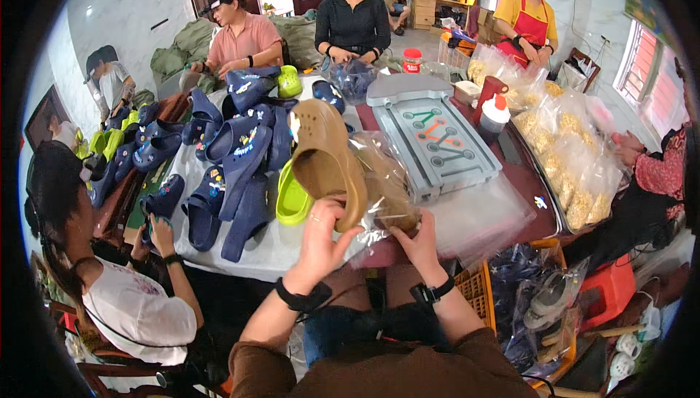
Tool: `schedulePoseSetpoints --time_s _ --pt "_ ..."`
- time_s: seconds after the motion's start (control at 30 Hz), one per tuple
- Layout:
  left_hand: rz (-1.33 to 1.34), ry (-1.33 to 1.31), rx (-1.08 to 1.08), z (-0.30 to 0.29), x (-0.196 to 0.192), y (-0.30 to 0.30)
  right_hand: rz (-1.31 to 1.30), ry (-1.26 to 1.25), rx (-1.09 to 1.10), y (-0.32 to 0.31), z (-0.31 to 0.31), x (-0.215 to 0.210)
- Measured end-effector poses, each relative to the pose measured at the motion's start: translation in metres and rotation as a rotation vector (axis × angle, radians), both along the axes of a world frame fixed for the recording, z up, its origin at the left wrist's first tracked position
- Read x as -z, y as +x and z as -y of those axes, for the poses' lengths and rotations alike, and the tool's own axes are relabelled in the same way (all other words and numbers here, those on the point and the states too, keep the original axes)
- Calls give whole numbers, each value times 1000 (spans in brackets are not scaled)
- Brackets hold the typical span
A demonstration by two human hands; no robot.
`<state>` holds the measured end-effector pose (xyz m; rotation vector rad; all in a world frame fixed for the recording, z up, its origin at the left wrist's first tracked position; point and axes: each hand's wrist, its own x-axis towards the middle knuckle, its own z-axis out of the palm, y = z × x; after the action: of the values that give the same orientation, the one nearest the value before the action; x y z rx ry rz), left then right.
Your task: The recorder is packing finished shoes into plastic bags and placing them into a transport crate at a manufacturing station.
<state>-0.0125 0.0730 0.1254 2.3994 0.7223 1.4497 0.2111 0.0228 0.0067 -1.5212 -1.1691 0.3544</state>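
My left hand (321,241) grips a brown clog (319,127) near its heel and holds it up, toe away from me. White decoration shows at the clog's left edge. Beside it, my right hand (419,241) pinches the near end of a clear plastic bag (379,205). Through the film a second brown clog (390,179) is visible. Just left of my left hand rests a lime green clog (293,197). More clear plastic bags (481,216) lie flat to the right of my right hand.
Navy clogs (248,154) are heaped on the left of the table. Ahead stands a grey plastic case (437,132), beside a dark bottle with a red cap (495,115). Bags of yellowish pieces (569,157) fill a tray at right. Below is an orange crate (477,296). Several people work around the table.
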Motion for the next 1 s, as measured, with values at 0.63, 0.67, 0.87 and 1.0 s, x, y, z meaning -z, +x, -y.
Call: schedulePoseSetpoints --time_s 0.63,0.67,0.87,1.0 --pt "-221 120 287 80 45 46 -1061 -44 -428 0 115 -40" --pt "-143 111 179 81 59 39 -1030 47 -352 6 117 -28" --pt "-265 -171 -337 52 80 27 -840 214 -232 45 147 -45" --pt "-196 -146 -389 31 109 27 -771 218 -225 87 163 -34"
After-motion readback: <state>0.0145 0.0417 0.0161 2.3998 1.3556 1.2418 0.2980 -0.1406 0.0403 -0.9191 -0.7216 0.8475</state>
